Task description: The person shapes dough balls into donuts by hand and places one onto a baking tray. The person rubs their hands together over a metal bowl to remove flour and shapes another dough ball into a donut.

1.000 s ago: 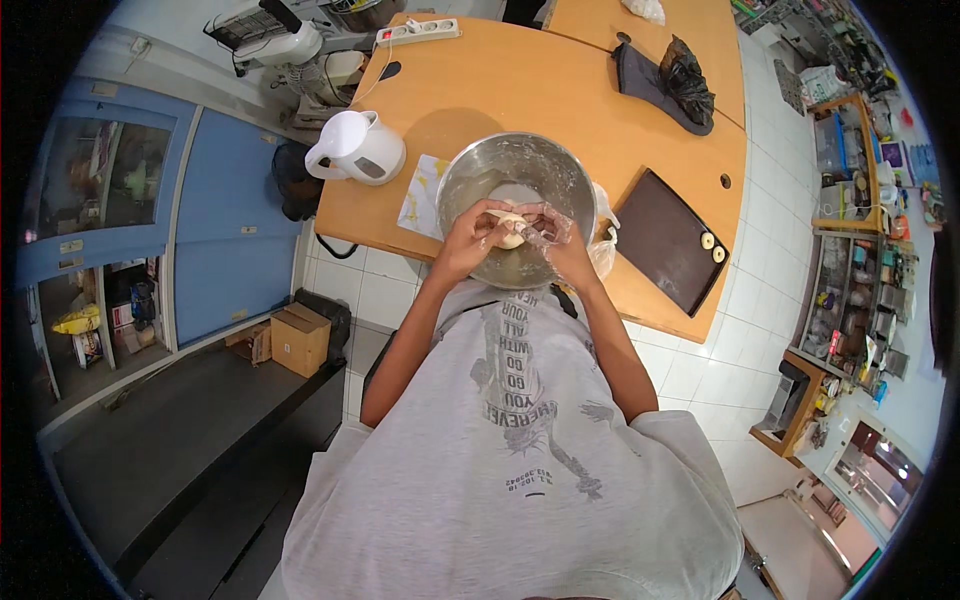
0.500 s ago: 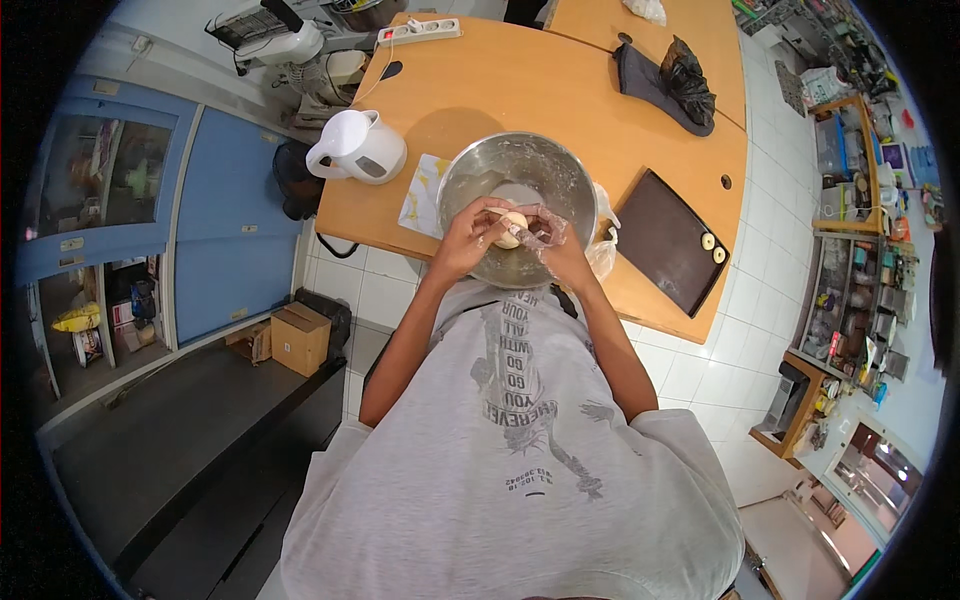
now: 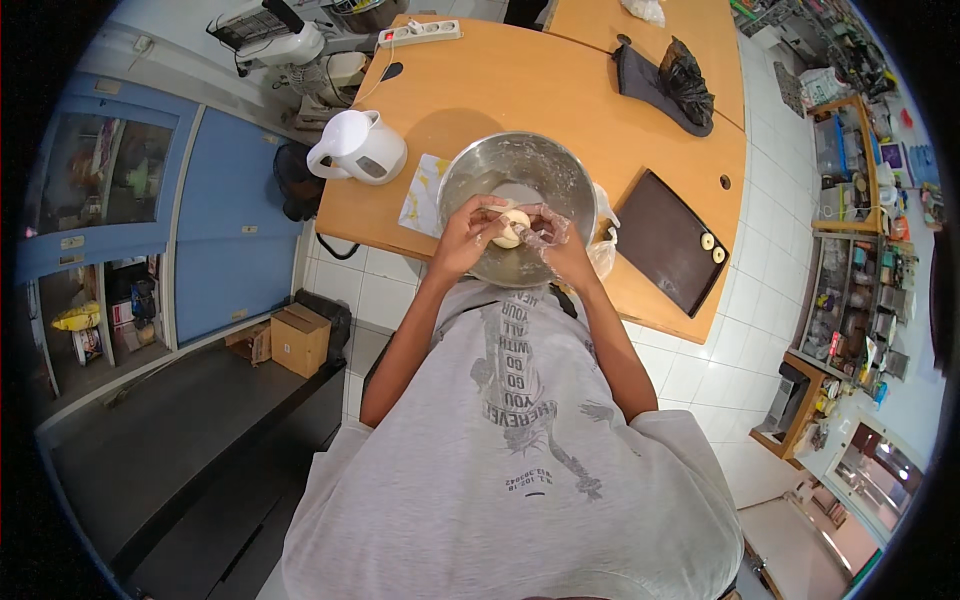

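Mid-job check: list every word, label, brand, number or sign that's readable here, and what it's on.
Grey T-shirt: legible printed lettering and a small number line, upside down in this view; wording not copied.
Yellow package at left: any print too blurred to read.
Shelf goods at right: too small to read.
Steel bowl, dough: no text visible.

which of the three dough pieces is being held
The dough piece in the grip of the left hand and right hand, over the metal bowl; the other two dough pieces lie on the dark tray.
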A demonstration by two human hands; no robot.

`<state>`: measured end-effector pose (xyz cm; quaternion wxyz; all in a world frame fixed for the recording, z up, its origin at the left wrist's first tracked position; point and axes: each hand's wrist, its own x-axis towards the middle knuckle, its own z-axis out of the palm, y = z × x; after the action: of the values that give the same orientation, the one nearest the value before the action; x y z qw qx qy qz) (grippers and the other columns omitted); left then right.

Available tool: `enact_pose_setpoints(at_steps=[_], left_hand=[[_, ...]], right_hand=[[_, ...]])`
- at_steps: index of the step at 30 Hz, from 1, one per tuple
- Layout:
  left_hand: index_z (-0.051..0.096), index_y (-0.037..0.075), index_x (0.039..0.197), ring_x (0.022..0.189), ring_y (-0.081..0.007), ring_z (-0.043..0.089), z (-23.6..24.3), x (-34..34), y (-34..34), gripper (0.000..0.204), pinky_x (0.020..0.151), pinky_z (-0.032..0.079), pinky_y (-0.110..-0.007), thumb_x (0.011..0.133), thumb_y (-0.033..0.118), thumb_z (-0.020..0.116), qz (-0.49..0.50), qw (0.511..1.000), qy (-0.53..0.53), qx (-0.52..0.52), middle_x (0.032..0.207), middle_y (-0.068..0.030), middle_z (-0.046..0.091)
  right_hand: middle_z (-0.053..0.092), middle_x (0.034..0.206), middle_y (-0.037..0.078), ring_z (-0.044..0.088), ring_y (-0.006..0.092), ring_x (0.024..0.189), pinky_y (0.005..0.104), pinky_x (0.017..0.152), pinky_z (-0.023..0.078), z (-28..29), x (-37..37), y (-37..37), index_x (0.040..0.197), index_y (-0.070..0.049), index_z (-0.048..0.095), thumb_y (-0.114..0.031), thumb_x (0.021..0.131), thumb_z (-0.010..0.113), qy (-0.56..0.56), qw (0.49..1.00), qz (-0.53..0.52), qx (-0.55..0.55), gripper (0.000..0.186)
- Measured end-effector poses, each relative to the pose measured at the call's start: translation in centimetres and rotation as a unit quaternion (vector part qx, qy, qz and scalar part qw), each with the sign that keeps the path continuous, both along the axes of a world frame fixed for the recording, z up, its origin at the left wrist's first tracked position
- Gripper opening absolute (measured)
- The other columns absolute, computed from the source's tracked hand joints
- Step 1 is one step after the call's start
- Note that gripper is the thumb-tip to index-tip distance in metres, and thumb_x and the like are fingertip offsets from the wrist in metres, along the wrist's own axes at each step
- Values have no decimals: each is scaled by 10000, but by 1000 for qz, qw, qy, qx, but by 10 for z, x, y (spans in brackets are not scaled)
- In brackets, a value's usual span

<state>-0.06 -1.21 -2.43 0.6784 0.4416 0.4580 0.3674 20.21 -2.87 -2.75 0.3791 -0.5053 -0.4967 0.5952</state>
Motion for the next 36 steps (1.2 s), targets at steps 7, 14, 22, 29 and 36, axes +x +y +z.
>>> enact_pose_setpoints(at_steps=[7,14,22,29,36], left_hand=[[582,22,1317,1117,-167,640,-5,3,-8,407,966,536,-315,941,54,732,-32,999,-22,-3,1189,-99,654],[585,-10,1298,1133,-187,638,-3,1,-17,396,972,542,-327,936,49,732,-10,999,-26,-28,1187,-105,643],[585,-12,1302,1142,-211,646,17,24,-15,352,1008,547,-340,968,40,684,24,986,-136,-98,1177,-111,648],[578,10,1325,1132,-182,633,23,45,-13,373,1019,534,-326,964,41,670,-78,996,-43,-27,1181,-102,649],[573,3,1324,1142,-181,633,22,85,-11,352,1006,551,-331,980,20,642,-90,992,-76,-36,1233,-108,619]], right_hand=[[722,1057,72,665,129,931,299,859,538,-4,0,-2,1215,11,647,-22,949,688,26,999,-41,0,271],[708,1079,85,670,137,970,300,875,548,1,4,-8,1236,-9,618,-10,953,683,58,996,-63,-8,291],[686,1110,69,657,142,1033,294,908,539,12,14,-21,1232,-33,610,-13,948,696,150,984,-89,-26,297],[688,1085,41,653,134,1026,306,940,521,10,35,-36,1242,-37,619,-29,958,694,132,983,-131,10,294],[704,1125,58,660,148,1049,316,934,546,10,75,-49,1277,-19,660,-74,987,684,161,972,-171,-1,296]])
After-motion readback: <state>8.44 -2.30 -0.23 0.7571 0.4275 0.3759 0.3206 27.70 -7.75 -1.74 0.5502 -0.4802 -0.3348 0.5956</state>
